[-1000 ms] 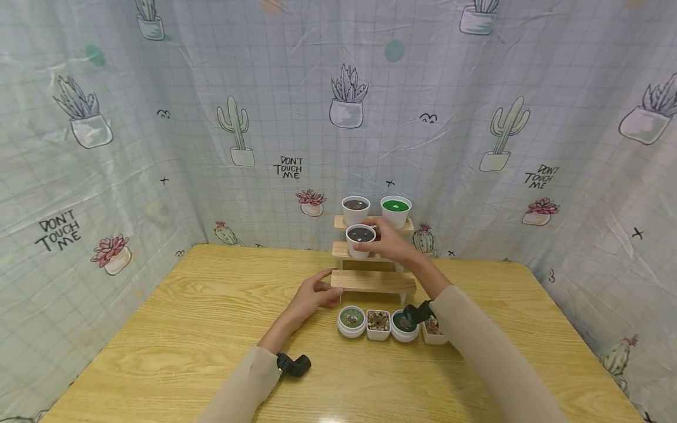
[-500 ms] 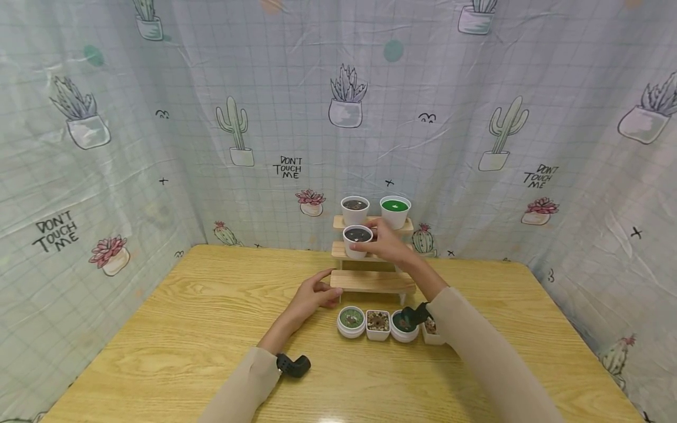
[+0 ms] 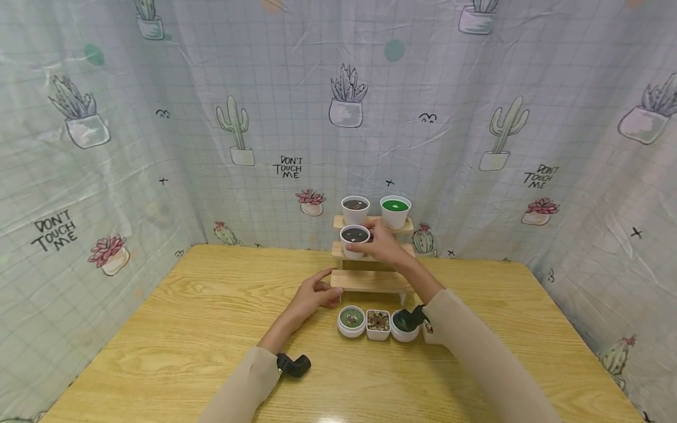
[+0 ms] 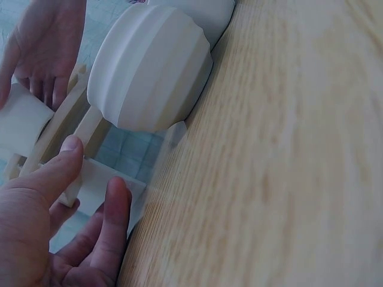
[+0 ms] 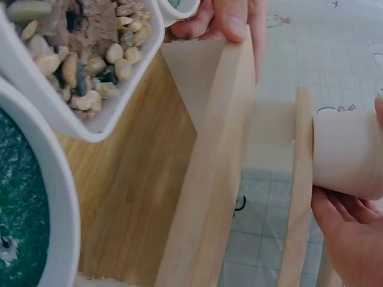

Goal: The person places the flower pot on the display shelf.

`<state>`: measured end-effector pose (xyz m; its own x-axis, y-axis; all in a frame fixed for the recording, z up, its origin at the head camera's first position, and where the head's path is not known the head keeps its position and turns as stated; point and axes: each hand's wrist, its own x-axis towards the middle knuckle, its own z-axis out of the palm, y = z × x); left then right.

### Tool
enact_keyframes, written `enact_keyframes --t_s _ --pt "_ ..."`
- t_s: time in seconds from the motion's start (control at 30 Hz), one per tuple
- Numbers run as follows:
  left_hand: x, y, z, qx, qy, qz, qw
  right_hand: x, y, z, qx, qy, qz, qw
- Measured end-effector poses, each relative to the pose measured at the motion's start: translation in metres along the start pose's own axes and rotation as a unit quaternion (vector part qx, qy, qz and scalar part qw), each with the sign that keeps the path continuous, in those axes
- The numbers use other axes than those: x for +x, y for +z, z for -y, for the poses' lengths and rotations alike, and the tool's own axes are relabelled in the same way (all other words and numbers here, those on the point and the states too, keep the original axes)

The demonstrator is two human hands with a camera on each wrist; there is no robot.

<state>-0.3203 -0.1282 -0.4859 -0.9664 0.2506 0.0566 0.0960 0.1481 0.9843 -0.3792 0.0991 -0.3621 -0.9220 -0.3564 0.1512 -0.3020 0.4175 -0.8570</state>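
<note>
A three-step wooden plant stand [image 3: 372,281] with white supports stands on the table. My left hand [image 3: 312,296] grips the left end of its lowest step, thumb on the step's edge in the right wrist view. My right hand [image 3: 385,245] holds a white round pot [image 3: 355,235] with dark soil, fingers and thumb round its side, at the left part of the middle step. In the right wrist view the pot's base [image 5: 323,152] meets the step board [image 5: 304,137]. On the top step sit a pot with brown filling [image 3: 356,210] and one with green filling [image 3: 395,211].
In front of the stand is a row of small pots: a round green one [image 3: 351,321], a square pebble-filled one [image 3: 378,325], a round dark-green one [image 3: 404,332] and a square one [image 3: 433,333] partly behind my right sleeve. A cactus-print curtain [image 3: 296,88] hangs behind the table [image 3: 238,294].
My right hand has moved the dark-soil pot a little to the left along the middle step. My left hand has stayed at the stand's lowest step.
</note>
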Motion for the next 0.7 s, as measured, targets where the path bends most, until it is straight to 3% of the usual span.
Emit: enact_keyframes --t_s 0.47,0.7 --pt "-0.0018 0.0012 -0.0011 -0.002 0.001 -0.005 1.0 -0.0017 0.0015 -0.0038 0.024 -0.023 0.01 0.9994" --pt "-0.0039 0.0018 -0.0033 -0.003 -0.007 -0.009 0.9999 -0.0084 -0.0044 -0.0028 0.041 -0.011 0.021 0.9989"
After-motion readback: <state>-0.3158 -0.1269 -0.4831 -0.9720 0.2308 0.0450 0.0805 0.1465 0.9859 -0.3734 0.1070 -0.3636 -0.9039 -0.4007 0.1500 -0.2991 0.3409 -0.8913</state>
